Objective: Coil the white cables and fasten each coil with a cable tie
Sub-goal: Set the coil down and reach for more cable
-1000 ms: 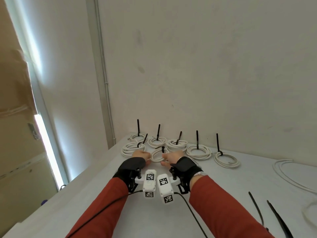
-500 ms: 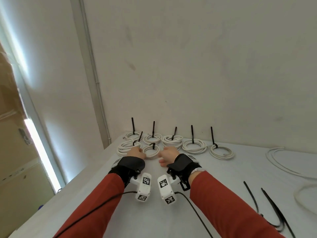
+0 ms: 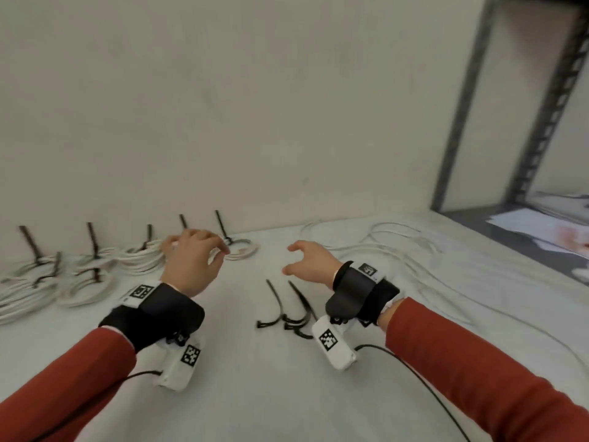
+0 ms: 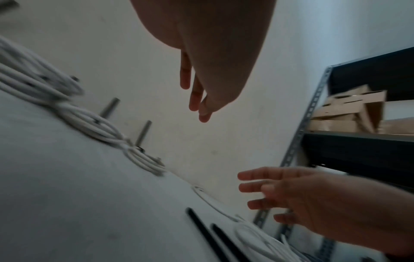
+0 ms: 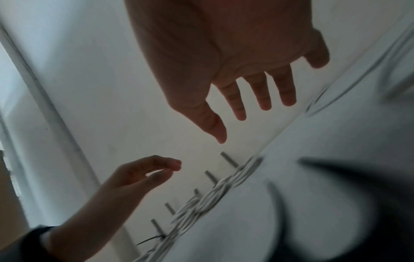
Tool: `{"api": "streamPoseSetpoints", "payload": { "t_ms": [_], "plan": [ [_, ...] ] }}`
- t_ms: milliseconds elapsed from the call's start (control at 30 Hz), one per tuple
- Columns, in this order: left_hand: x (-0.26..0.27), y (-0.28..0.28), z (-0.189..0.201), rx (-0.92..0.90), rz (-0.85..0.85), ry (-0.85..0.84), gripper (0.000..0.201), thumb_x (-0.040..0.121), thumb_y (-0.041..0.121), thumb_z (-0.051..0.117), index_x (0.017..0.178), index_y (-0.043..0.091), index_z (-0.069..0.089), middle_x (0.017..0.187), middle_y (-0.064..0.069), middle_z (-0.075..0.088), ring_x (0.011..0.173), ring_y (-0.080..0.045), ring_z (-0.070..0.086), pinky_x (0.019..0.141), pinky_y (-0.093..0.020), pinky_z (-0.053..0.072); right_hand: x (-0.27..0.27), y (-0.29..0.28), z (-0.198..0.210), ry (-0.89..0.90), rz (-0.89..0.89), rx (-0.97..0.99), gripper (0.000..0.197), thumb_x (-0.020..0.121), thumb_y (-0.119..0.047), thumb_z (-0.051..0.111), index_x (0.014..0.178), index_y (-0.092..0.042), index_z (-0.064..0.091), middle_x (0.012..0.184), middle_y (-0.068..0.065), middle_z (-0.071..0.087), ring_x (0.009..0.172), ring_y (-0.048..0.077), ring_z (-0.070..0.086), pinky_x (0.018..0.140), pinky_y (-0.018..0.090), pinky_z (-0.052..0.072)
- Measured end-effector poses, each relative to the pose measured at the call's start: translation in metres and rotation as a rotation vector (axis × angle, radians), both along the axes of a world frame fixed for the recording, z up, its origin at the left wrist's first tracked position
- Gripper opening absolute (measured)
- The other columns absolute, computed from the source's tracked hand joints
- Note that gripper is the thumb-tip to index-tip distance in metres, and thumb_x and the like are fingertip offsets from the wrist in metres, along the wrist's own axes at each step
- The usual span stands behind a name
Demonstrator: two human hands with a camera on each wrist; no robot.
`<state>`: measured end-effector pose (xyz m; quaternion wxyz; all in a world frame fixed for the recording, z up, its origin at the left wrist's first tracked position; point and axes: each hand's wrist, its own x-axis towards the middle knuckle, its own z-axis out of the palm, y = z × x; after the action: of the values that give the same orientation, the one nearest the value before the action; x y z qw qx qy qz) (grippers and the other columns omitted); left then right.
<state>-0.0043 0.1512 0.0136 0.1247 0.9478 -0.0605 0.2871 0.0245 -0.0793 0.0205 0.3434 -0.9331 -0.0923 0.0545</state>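
Reaching for the next cable is, by my reading, the step in hand. The right grip (image 3: pixel 310 262) hovers above the white counter (image 3: pixel 255 393) with fingers spread and thumb apart, holding nothing. It hangs just beyond the loose black plastic cable ties (image 3: pixel 288 317) and short of the tangle of uncoiled white cables (image 3: pixel 392 248) that sprawls toward the grey metal shelving rack (image 3: pixel 541 106). The left grip (image 3: pixel 191 263) is raised over the row of finished white cable coils (image 3: pixel 140 261), which are cinched with black ties whose tails stand up near the wall. Its fingers are loosely curled, thumb near forefinger, and both wrist views show nothing between them.

To do this well, I would single out one cable by its free end rather than grab the middle of the tangle, since the strands overlap and one may drag its neighbours along. Draw it onto bare counter in front, clear of the ties so they are not swept away. Wind loops of even size to match the finished coils, the left grip holding the gathered turns while the right feeds. Have a tie within reach before the coil is let go, as the cable looks stiff and will likely spring open.
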Motion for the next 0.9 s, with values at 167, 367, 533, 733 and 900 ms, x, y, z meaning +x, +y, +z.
{"api": "streamPoseSetpoints", "payload": {
  "t_ms": [167, 367, 533, 733, 900],
  "plan": [
    [0.016, -0.085, 0.003, 0.017, -0.263, 0.052, 0.010, 0.088, 0.024, 0.062, 0.094, 0.024, 0.070, 0.109, 0.004, 0.063, 0.114, -0.026, 0.046, 0.084, -0.036, 0.029, -0.003, -0.112, 0.002, 0.047, -0.224, -0.357, 0.065, 0.082, -0.040, 0.068, 0.139, -0.019, 0.044, 0.143, 0.012, 0.043, 0.131, 0.031, 0.041, 0.106, 0.033, 0.035],
    [0.025, -0.170, -0.015, 0.166, -0.412, 0.299, 0.032, 0.093, 0.031, 0.051, 0.125, 0.026, 0.054, 0.131, 0.003, 0.053, 0.125, -0.021, 0.040, 0.099, -0.036, 0.030, -0.017, -0.182, -0.013, 0.108, -0.173, -0.584, 0.071, 0.086, -0.039, 0.066, 0.147, -0.032, 0.031, 0.149, 0.016, 0.026, 0.133, 0.040, 0.030, 0.110, 0.038, 0.027],
    [0.033, -0.222, -0.032, 0.286, -0.388, 0.518, 0.060, 0.093, 0.035, 0.052, 0.145, 0.016, 0.029, 0.137, -0.007, 0.050, 0.128, -0.025, 0.043, 0.105, -0.033, 0.031, -0.015, -0.175, -0.025, -0.031, -0.019, -0.670, 0.065, 0.090, -0.033, 0.060, 0.147, -0.038, 0.030, 0.158, 0.009, 0.007, 0.139, 0.037, 0.016, 0.112, 0.045, 0.026],
    [0.042, -0.237, -0.029, 0.146, -0.440, 0.566, 0.036, 0.099, 0.031, 0.043, 0.105, 0.001, 0.062, 0.106, -0.017, 0.063, 0.103, -0.031, 0.057, 0.081, -0.032, 0.039, -0.005, -0.160, -0.027, -0.099, 0.044, -0.732, 0.032, 0.093, -0.037, 0.052, 0.124, -0.028, 0.056, 0.150, 0.005, 0.030, 0.138, 0.030, 0.021, 0.108, 0.050, 0.023],
    [0.037, -0.208, 0.015, -0.188, -0.591, 0.270, 0.028, 0.100, 0.020, 0.044, 0.079, 0.010, 0.059, 0.060, 0.005, 0.044, 0.068, -0.024, 0.045, 0.060, -0.026, 0.026, 0.009, -0.162, -0.022, -0.269, -0.004, -0.440, 0.025, 0.099, -0.034, 0.046, 0.107, -0.015, 0.060, 0.118, 0.006, 0.057, 0.114, 0.025, 0.050, 0.095, 0.039, 0.036]
  ]
}}
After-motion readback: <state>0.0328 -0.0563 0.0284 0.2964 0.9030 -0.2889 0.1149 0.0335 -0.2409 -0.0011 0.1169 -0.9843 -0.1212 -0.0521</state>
